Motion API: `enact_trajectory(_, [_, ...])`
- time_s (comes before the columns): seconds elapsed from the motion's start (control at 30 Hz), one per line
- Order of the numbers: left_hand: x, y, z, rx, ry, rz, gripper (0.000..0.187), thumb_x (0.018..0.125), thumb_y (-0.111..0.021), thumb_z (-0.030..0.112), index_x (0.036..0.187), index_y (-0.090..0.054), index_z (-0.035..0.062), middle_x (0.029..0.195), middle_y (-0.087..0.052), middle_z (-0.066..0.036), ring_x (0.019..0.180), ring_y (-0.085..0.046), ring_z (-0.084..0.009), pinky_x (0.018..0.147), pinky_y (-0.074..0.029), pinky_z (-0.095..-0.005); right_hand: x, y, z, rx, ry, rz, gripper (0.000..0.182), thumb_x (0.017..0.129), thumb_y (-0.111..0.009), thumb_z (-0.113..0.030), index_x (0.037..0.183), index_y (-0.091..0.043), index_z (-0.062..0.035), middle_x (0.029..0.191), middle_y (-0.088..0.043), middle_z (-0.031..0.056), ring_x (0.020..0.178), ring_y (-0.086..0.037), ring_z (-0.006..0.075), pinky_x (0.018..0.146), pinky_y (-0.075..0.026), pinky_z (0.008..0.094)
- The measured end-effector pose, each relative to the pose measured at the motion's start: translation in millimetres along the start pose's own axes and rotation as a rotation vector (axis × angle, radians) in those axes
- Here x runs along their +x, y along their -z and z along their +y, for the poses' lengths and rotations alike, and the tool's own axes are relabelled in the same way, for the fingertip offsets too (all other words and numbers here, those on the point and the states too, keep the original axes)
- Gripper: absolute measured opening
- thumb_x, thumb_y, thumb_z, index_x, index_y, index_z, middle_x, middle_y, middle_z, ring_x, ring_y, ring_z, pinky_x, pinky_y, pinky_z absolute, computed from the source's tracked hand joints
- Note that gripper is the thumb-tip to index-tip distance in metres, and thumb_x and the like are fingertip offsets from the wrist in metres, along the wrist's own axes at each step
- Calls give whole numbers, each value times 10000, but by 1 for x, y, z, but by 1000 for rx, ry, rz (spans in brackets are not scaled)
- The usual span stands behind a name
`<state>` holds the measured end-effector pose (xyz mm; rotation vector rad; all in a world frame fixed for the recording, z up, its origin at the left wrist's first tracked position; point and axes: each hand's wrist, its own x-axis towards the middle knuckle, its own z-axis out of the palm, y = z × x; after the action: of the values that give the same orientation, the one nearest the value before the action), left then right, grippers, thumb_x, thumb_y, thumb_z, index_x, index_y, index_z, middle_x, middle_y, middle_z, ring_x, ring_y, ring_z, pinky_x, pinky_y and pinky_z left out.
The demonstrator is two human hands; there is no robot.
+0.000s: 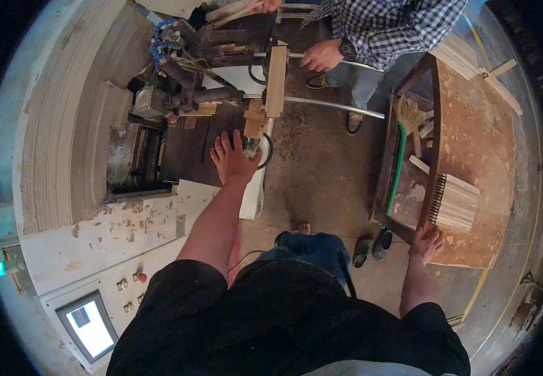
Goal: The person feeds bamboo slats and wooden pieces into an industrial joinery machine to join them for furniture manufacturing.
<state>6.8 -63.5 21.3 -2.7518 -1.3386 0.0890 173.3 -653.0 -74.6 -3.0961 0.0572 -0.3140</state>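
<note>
My left hand (232,161) reaches forward over the dark machine bed, its fingers spread. Its thumb lies close to a metal fitting (251,148) below a small wooden block (255,120). Just beyond, a pale wooden bar (276,81) lies across two metal rods (334,107). Off to the right, my right hand (427,244) has its fingers curled over the edge of a wooden-topped table (472,250). Beside that hand, a row of light wood strips with finger-jointed ends (458,203) rests on the tabletop.
Across from me stands a person in a checkered shirt (403,31), one hand (321,55) by the rods. A green tube (398,166) and a straw broom (409,113) are by the table. At lower left are a control screen (88,326) and red button (140,277). Clogs (381,244) sit on the floor.
</note>
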Motion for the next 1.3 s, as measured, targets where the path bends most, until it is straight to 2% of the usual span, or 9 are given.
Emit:
enact_trajectory(0.07, [0, 5, 1, 17, 13, -47, 949, 829, -626, 625, 1539, -218, 146, 1572, -211, -179, 1455, -194, -373, 1169, -164, -564, 0, 5, -3, -10, -14, -68, 656, 878, -622, -467, 1400, -418, -126, 1426, -376, 177, 1339, -315, 410, 1110, -299, 537])
enact_trajectory(0.23, [0, 11, 3, 33, 30, -117, 920, 858, -588, 630, 1548, -197, 162, 1575, -194, -163, 1465, -171, -363, 1179, -143, -560, 1, 3, -1, -16, 19, -44, 642, 874, -628, -452, 1381, -441, -105, 1423, -393, 189, 1333, -329, 422, 1112, -300, 539])
enact_trajectory(0.33, [0, 10, 1, -4, 12, -31, 969, 792, -665, 623, 1519, -266, 123, 1560, -237, -194, 1447, -208, -382, 1161, -181, -565, 0, 2, -1, 21, 18, -37, 647, 870, -626, -457, 1377, -449, -95, 1421, -401, 191, 1335, -333, 428, 1110, -304, 543])
enact_trajectory(0.4, [0, 13, 3, 31, 26, -112, 929, 855, -588, 635, 1547, -196, 154, 1568, -208, -166, 1460, -183, -363, 1177, -146, -559, 0, 1, 3, 28, 24, -27, 655, 867, -625, -462, 1378, -449, -93, 1420, -404, 190, 1336, -334, 430, 1109, -307, 545])
enact_trajectory(0.83, [-1, 11, 2, 41, 26, -102, 936, 856, -585, 634, 1552, -176, 161, 1571, -210, -162, 1457, -185, -366, 1180, -146, -548, -2, 7, -5, -13, -19, -37, 671, 845, -642, -486, 1365, -462, -102, 1393, -452, 175, 1338, -364, 411, 1116, -312, 550])
enact_trajectory(0.97, [0, 14, 4, 16, 37, -122, 925, 852, -596, 622, 1549, -195, 163, 1567, -218, -166, 1455, -189, -367, 1177, -150, -551, -1, 6, -3, 9, 43, 5, 650, 849, -641, -462, 1355, -462, -98, 1429, -412, 169, 1344, -352, 412, 1103, -333, 541])
enact_trajectory(1.1, [-1, 11, 0, -19, 14, -50, 959, 799, -640, 641, 1522, -265, 135, 1550, -251, -187, 1443, -220, -382, 1166, -180, -567, 1, 16, -12, 23, 20, -8, 641, 845, -651, -444, 1344, -467, -87, 1430, -411, 164, 1342, -357, 411, 1090, -344, 547])
enact_trajectory(1.23, [0, 11, -2, -30, 32, -74, 948, 812, -615, 655, 1524, -268, 133, 1553, -251, -189, 1444, -224, -385, 1166, -173, -573, -1, 13, -10, 23, 37, 16, 636, 844, -662, -443, 1315, -484, -55, 1386, -446, 195, 1309, -390, 412, 1080, -342, 539])
enact_trajectory(1.3, [0, 11, -3, -13, 10, -135, 936, 860, -586, 637, 1558, -190, 155, 1596, -187, -163, 1472, -172, -370, 1178, -140, -566, 0, 4, -6, 36, 30, 58, 644, 844, -660, -484, 1279, -517, -31, 1345, -481, 204, 1277, -419, 417, 1071, -340, 542])
